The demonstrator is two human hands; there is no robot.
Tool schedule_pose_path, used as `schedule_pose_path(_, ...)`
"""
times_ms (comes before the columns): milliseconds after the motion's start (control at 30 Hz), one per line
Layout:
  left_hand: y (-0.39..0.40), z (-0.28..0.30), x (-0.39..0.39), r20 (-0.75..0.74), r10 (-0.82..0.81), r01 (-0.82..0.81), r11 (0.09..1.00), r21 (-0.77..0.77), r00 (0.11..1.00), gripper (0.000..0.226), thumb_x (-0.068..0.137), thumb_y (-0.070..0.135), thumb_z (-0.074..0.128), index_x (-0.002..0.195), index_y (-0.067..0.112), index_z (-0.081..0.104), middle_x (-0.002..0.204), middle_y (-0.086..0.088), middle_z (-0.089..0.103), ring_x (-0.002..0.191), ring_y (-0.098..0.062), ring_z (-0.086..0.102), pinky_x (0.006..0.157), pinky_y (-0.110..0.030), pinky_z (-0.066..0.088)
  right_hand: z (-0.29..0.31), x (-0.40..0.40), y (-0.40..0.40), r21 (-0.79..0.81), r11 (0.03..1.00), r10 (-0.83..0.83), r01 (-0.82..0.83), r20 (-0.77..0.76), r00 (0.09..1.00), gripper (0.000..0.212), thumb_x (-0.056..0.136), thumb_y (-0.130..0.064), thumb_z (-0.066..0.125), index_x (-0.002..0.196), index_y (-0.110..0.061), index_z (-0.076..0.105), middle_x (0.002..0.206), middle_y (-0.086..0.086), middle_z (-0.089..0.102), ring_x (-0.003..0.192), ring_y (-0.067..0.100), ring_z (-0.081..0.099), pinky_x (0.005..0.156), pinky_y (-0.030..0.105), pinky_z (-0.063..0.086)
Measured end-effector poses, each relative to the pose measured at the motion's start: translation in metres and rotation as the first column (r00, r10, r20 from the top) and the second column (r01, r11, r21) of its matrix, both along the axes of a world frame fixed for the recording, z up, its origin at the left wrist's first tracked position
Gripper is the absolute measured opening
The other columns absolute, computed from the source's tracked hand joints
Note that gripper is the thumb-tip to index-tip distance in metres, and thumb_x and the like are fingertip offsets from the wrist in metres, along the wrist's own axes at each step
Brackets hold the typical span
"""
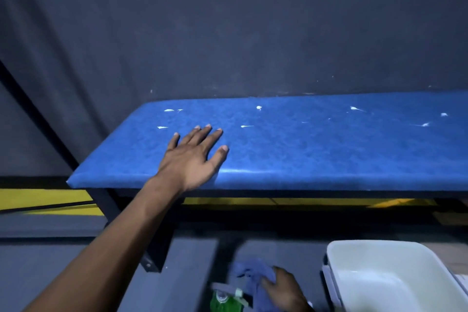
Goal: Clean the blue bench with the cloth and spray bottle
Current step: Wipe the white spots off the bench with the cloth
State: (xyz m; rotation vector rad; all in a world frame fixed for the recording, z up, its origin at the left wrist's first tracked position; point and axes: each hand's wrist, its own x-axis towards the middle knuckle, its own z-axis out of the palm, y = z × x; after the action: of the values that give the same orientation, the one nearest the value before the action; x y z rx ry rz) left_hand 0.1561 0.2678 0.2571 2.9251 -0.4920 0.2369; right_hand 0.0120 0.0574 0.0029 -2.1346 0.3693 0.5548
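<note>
Resting flat, left hand (195, 157) presses bench (316, 149); right hand (283, 291) seemingly grips cloth (249, 273)

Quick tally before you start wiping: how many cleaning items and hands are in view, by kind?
Bench: 1
Cloth: 1
Spray bottle: 1
Tub: 1
Hands: 2, left hand flat on the bench, right hand on the cloth
Total: 6

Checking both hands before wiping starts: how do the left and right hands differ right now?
The left hand lies flat, fingers spread, on the padded blue bench; the right hand is low by the floor, fingers curled on the crumpled blue cloth. Left holds nothing; right grips. Both are bare.
</note>
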Motion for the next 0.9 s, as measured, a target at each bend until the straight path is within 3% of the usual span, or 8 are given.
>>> schedule_pose_path(100,0.000,0.000,0.001,-0.010,-0.006,0.006,1.000,0.011,1.000,0.069,0.092,0.071,0.009,0.156,0.045,0.014,0.167,0.018,0.009,0.154,-0.005,0.002,0.125,-0.046,0.000,0.035,-0.007,-0.010,0.229,0.968,-0.114,0.100,0.047,0.992,0.033,0.077,-0.064,0.063,0.094,-0.037,0.053,0.093,-0.013,0.061,0.099,0.012,0.065,0.072,0.006,0.047)
schedule_pose_path(267,0.000,0.002,-0.001,-0.024,-0.007,0.008,1.000,0.019,1.000,0.069,0.092,0.070,0.008,0.157,0.044,0.011,0.167,0.018,0.005,0.154,-0.004,-0.002,0.125,-0.046,0.000,0.151,-0.035,-0.048,0.594,0.798,-0.264,0.104,0.189,0.946,0.056,0.071,-0.045,0.084,0.108,-0.005,0.071,0.103,0.014,0.077,0.096,0.023,0.073,0.094,0.043,0.056)
schedule_pose_path(400,0.002,0.008,0.004,-0.090,-0.039,0.042,0.999,0.035,0.995,0.068,0.095,0.070,0.014,0.157,0.044,0.008,0.167,0.019,-0.001,0.153,-0.002,-0.006,0.125,-0.044,-0.002,0.275,-0.019,-0.054,0.618,0.786,-0.382,-0.024,0.515,0.768,0.020,0.078,-0.016,0.074,0.096,-0.010,0.077,0.103,0.016,0.076,0.091,0.016,0.070,0.081,0.025,0.054)
schedule_pose_path(467,0.013,0.014,0.006,-0.124,-0.136,0.140,0.990,0.024,0.983,0.071,0.093,0.073,0.016,0.157,0.043,0.010,0.166,0.020,0.000,0.152,0.000,-0.005,0.125,-0.039,0.000,0.320,0.004,-0.055,0.532,0.846,-0.396,-0.027,0.661,0.638,0.013,0.086,-0.015,0.069,0.097,-0.013,0.075,0.099,0.001,0.078,0.089,0.004,0.070,0.079,0.017,0.053)
schedule_pose_path(567,0.052,0.014,0.005,0.056,-0.217,0.222,0.968,-0.118,0.975,0.068,0.092,0.071,0.026,0.150,0.038,0.041,0.162,0.011,0.031,0.150,-0.003,0.021,0.123,-0.033,0.020,0.347,0.060,-0.053,0.112,0.987,-0.156,0.115,0.834,0.529,0.026,0.082,-0.042,0.065,0.100,-0.023,0.067,0.106,-0.001,0.067,0.095,-0.009,0.057,0.085,0.014,0.044)
schedule_pose_path(633,0.091,0.005,0.007,0.227,-0.005,0.060,0.970,-0.235,0.974,0.063,0.093,0.064,0.035,0.144,0.030,0.050,0.157,0.004,0.042,0.148,-0.011,0.032,0.120,-0.037,0.027,0.330,0.100,-0.040,-0.161,0.980,0.062,0.116,0.803,0.592,0.031,0.083,-0.048,0.065,0.101,-0.025,0.056,0.111,0.003,0.059,0.102,0.000,0.053,0.087,0.021,0.041)
schedule_pose_path(733,0.130,0.001,0.020,0.090,0.284,-0.258,0.939,-0.228,0.955,0.080,0.088,0.067,0.023,0.151,0.022,0.040,0.164,-0.005,0.030,0.153,-0.020,0.022,0.124,-0.045,0.018,0.286,0.144,-0.008,-0.428,0.904,0.303,-0.003,0.636,0.709,0.050,0.087,-0.065,0.050,0.124,-0.031,0.045,0.138,0.002,0.051,0.137,0.024,0.043,0.111,0.046,0.032)
schedule_pose_path(900,0.127,0.004,0.045,0.001,0.292,-0.291,0.953,-0.080,0.956,0.083,0.085,0.068,0.011,0.158,0.029,0.023,0.168,0.008,0.013,0.154,-0.009,0.007,0.125,-0.043,0.006,0.294,0.196,0.021,-0.469,0.872,0.394,-0.137,0.509,0.765,0.057,0.101,-0.053,0.037,0.152,-0.030,0.027,0.155,0.002,0.034,0.150,0.028,0.019,0.121,0.050,0.015)
